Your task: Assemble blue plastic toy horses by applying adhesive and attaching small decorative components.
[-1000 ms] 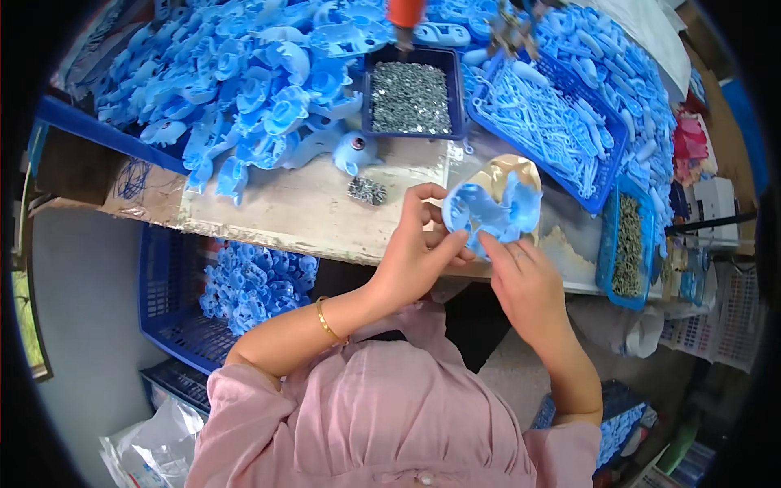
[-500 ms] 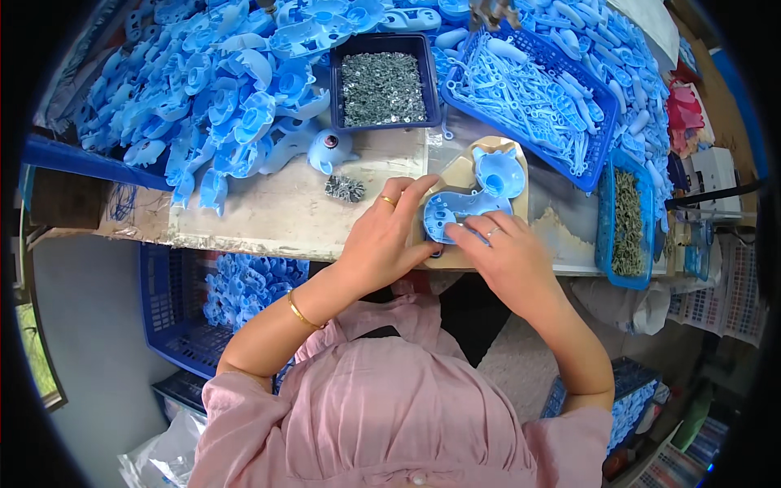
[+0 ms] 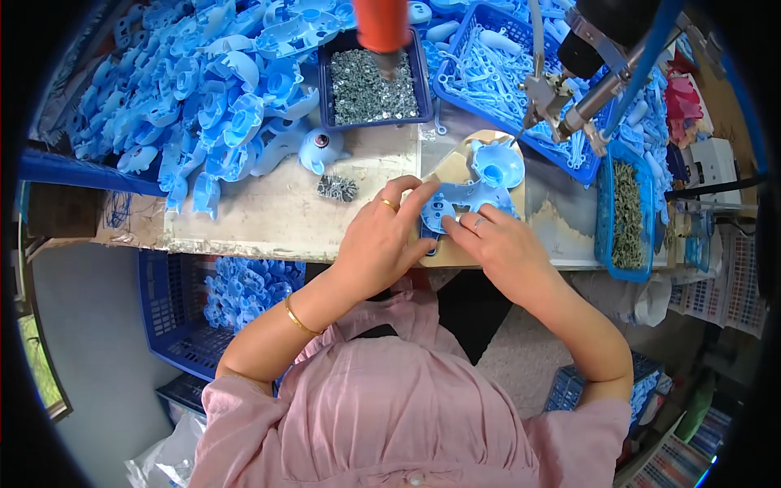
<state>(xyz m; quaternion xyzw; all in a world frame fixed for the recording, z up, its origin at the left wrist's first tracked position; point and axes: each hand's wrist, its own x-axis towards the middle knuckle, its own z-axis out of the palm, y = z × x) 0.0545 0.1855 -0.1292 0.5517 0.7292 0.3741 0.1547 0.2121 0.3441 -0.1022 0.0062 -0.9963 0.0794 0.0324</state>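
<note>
A light-blue plastic shell half (image 3: pixel 472 197), its hollow side up, lies on a tan board-like holder (image 3: pixel 517 207) at the bench's front edge. It has a round cup at the far end. My left hand (image 3: pixel 381 232) curves round the shell's near-left end, forefinger and thumb on either side of it. My right hand (image 3: pixel 506 244) presses bent fingertips on the shell's near edge; whatever may be under them is hidden. A thin metal tip on a jointed metal arm (image 3: pixel 582 114) hangs beside the cup. Left of my hands sits a small pile of screws (image 3: pixel 337 188).
An orange-red tool (image 3: pixel 381 28) hangs over a dark tray of small metal parts (image 3: pixel 358 114). Blue shells (image 3: pixel 203 98) heap up at left. A blue basket (image 3: pixel 449 85) holds thin blue parts; a turquoise tray (image 3: pixel 606 236) stands at right. Beside the screws lies an eyed blue piece (image 3: pixel 321 150).
The orange-red tool and the jointed metal arm have come down into view from the top. My right fingers have shifted slightly on the shell; my left hand stays at its end.
</note>
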